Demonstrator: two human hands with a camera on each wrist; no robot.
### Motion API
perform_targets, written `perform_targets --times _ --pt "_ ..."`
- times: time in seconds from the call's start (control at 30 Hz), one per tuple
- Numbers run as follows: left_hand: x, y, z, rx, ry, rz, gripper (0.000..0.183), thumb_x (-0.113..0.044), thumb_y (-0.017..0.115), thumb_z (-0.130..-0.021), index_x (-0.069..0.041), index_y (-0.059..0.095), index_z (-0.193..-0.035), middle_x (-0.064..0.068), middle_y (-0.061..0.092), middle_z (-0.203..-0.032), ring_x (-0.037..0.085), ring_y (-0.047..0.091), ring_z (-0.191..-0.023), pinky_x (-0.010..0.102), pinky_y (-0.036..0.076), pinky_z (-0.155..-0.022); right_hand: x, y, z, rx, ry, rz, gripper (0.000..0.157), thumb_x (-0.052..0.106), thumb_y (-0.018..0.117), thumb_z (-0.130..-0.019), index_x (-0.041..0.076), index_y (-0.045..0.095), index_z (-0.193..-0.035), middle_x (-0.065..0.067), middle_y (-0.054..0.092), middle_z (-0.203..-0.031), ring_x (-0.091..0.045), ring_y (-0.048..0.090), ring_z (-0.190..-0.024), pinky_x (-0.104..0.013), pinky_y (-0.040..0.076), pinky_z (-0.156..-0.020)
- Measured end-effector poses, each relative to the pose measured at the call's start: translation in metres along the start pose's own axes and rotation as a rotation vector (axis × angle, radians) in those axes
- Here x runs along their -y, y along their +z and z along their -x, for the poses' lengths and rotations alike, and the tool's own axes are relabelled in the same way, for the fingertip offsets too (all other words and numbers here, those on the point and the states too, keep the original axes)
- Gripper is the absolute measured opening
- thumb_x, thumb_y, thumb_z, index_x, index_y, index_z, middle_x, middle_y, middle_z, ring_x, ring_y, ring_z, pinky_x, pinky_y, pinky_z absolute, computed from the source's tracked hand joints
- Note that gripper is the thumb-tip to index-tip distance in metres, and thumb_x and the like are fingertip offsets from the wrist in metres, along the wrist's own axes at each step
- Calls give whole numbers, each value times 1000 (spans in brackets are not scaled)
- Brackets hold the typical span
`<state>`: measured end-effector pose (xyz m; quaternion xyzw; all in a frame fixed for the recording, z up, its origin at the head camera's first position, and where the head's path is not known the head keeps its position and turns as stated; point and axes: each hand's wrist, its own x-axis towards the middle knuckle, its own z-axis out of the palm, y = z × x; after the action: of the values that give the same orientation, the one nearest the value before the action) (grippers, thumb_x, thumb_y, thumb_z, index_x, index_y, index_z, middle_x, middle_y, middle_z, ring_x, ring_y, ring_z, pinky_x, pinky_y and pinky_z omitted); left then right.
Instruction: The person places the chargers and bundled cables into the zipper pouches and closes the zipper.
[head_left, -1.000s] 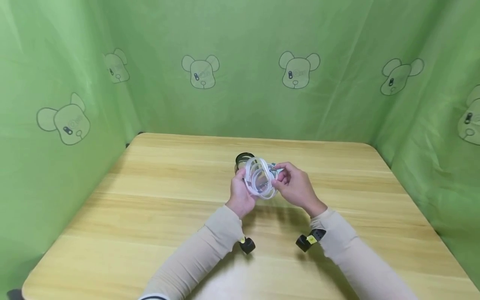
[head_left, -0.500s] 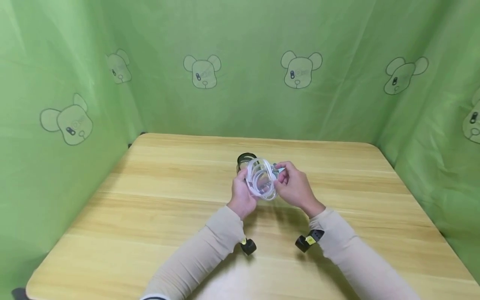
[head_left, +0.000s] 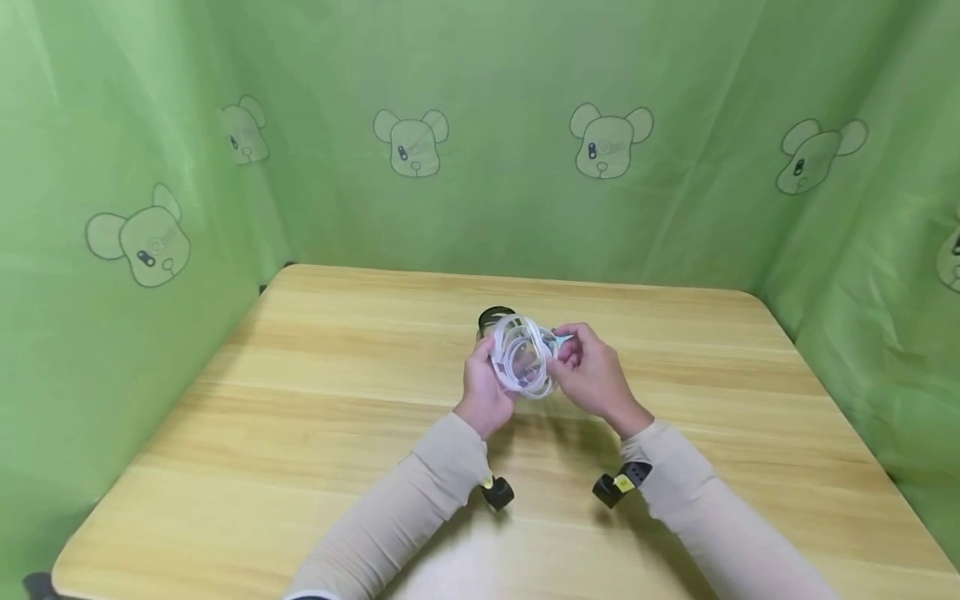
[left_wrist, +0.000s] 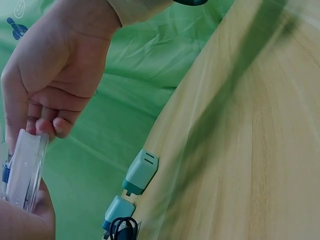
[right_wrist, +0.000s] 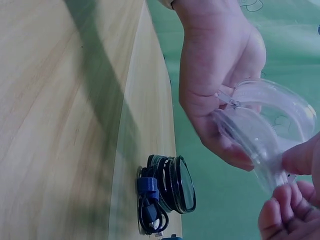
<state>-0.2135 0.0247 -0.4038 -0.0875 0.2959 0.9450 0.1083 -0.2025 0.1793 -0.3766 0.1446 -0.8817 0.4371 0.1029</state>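
Observation:
A clear round zip case [head_left: 527, 358], its two halves spread apart, is held above the table between both hands. In the head view my left hand [head_left: 484, 390] grips its left side, the thumb on the near rim. My right hand [head_left: 592, 369] pinches the right edge between thumb and fingers. A small zip pull [right_wrist: 227, 100] shows beside the left palm in the right wrist view. From the left wrist view the case [left_wrist: 27, 167] is seen edge-on, with zip teeth along it. Whether anything lies inside I cannot tell.
Behind the case stands a dark translucent round container [head_left: 495, 317]. Next to it lies a black cable bundle [right_wrist: 150, 205] with a blue strap. Two teal charger plugs [left_wrist: 141, 171] lie on the wooden table [head_left: 300, 467]. Green curtains [head_left: 487, 208] enclose its sides.
The head view has turned slightly left, so the scene sits a little further right. Both hands keep their hold on the case, with only tiny finger shifts of the right hand.

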Motion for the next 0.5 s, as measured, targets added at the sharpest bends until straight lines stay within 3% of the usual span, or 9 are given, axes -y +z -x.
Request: perform_targets --times 0.23,0.5 --pt "-1 3 3 15 -9 -16 46 -30 34 -101 -11 40 -143 12 50 -139 33 44 -130 47 41 -103 2 -2 -2 12 47 0 41 9 63 -90 -5 50 -126 -20 61 -106 -29 60 -88 -38 56 -77" --pt "0 1 8 32 -28 2 48 -32 34 -102 -12 39 -145 12 48 -141 33 44 -130 49 37 -107 5 1 -2 -19 23 1 32 3 63 -86 -4 55 -117 -17 62 -99 -25 58 -81 -27 54 -70"
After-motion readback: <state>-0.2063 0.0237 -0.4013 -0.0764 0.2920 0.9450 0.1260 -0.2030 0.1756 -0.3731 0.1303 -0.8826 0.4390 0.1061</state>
